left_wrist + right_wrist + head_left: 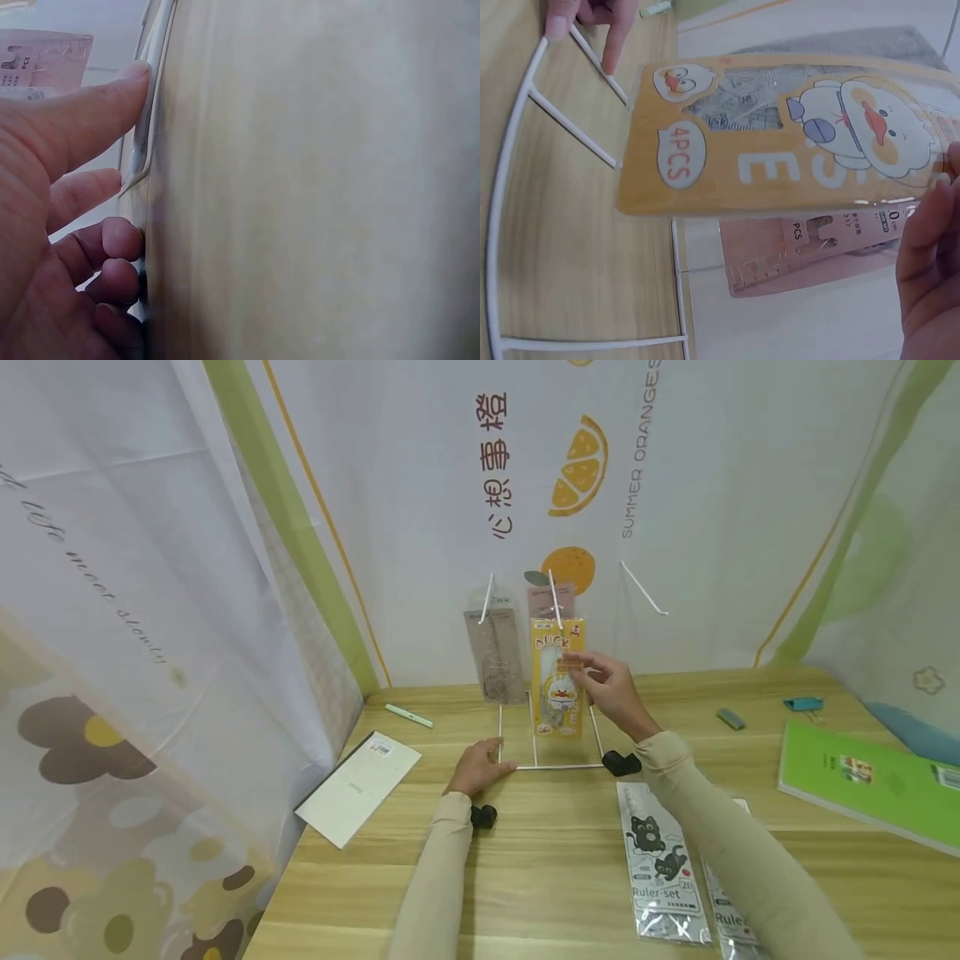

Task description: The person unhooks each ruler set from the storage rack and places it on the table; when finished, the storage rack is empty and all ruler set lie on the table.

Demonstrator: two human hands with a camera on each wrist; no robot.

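A white wire rack (558, 767) with slanted hooks stands on the wooden table (555, 877). My left hand (480, 766) presses on the left corner of its base, thumb and forefinger lying on the wire (154, 112). My right hand (611, 689) pinches a yellow duck pack (557, 689) by its upper right edge and holds it at the middle hook. In the right wrist view the duck pack (780, 150) fills the frame, with my right fingers (930, 255) at its edge. A pink pack (551, 599) hangs behind it. A grey pack (497, 656) hangs on the left hook.
The right hook (643, 587) is bare. Two cat ruler-set packs (660, 868) lie near my right forearm. A white booklet (360, 785) and a green pen (409, 716) lie to the left. A green notebook (862, 777), a grey eraser (730, 718) and a teal clip (802, 703) lie to the right.
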